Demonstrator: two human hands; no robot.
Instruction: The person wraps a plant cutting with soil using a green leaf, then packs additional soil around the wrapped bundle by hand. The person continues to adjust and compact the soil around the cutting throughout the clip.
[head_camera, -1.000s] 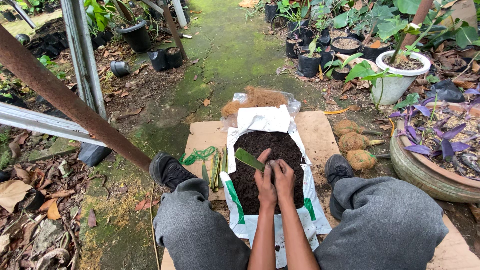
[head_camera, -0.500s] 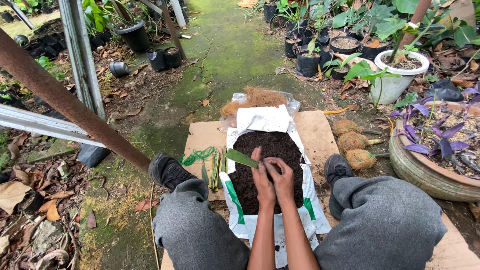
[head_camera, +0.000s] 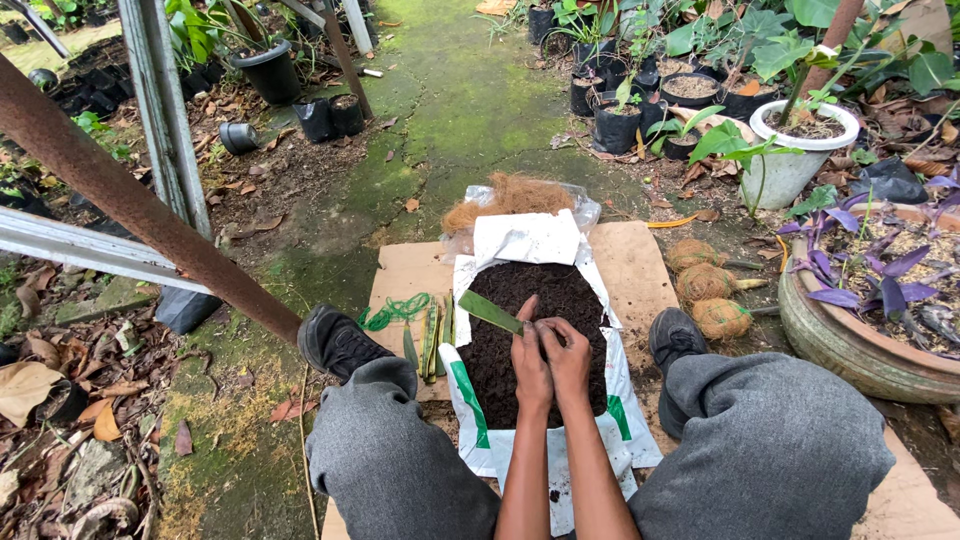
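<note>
**A:** Barely anything moved since a second ago, the leaf cutting (head_camera: 490, 311) just tipped a bit lower toward the left, same spot mid-frame.

**B:** Both hands on it?

**A:** Yep, left hand (head_camera: 530, 362) and right hand (head_camera: 570, 358) pinch its base together over the open sack of dark potting soil (head_camera: 540, 330).

**B:** How far along?

**A:** Looks early. More cuttings (head_camera: 430, 340) wait on the cardboard (head_camera: 410, 275) left of the sack, coir balls (head_camera: 705, 295) sit untouched on the right.
</note>
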